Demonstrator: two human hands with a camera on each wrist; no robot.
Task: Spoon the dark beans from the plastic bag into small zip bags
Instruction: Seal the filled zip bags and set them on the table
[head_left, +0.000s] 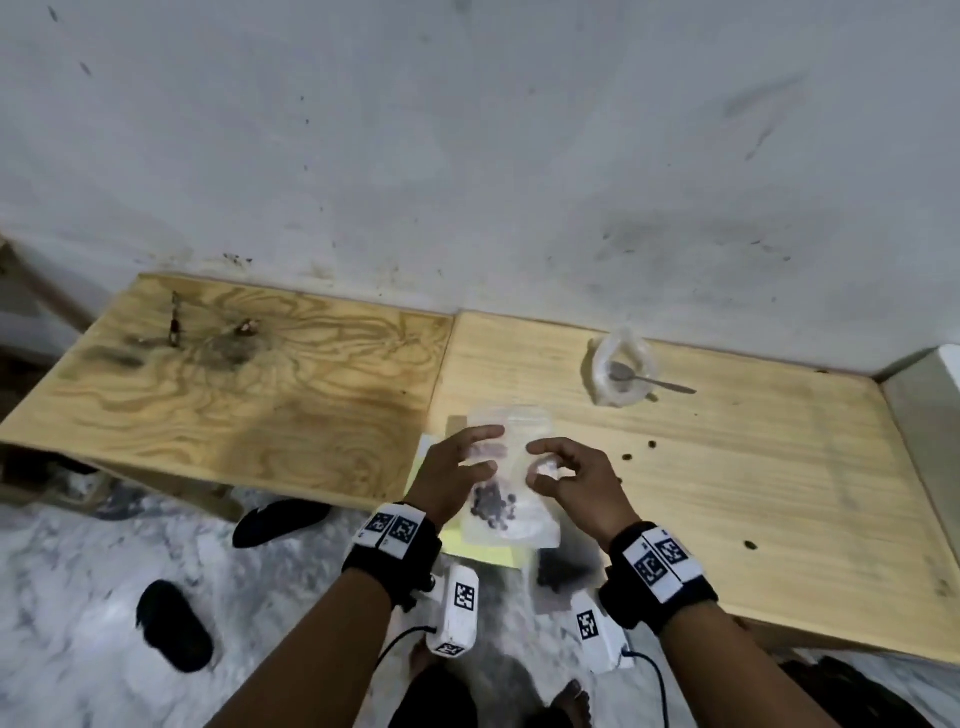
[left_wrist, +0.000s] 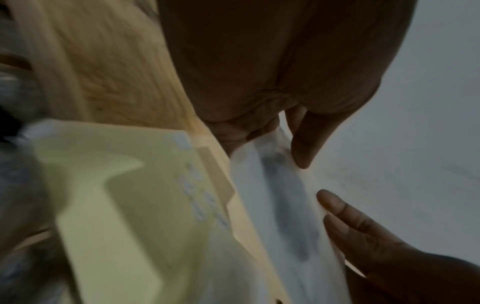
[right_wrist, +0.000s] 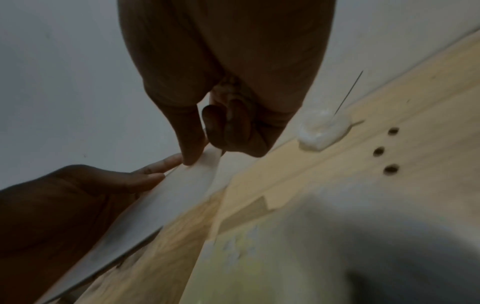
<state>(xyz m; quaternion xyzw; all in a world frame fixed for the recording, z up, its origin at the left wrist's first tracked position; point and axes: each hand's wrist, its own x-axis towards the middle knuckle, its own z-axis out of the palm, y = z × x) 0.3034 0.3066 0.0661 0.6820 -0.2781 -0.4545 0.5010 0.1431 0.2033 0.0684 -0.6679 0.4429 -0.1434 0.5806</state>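
The left hand (head_left: 452, 467) and right hand (head_left: 571, 478) each pinched the small clear plastic zip bag (head_left: 514, 527) at its upper sides. It looked limp, slippery and weighted by dark beans (head_left: 491, 506); its top edge probably gripped best.

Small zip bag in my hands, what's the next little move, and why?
Probably press along the top strip of the small zip bag to seal it. The dark beans already sit in its lower part, the left hand and right hand both pinch its upper edge, and the spoon lies in the plastic bag, away from both. Whether the zip is already shut is unclear.
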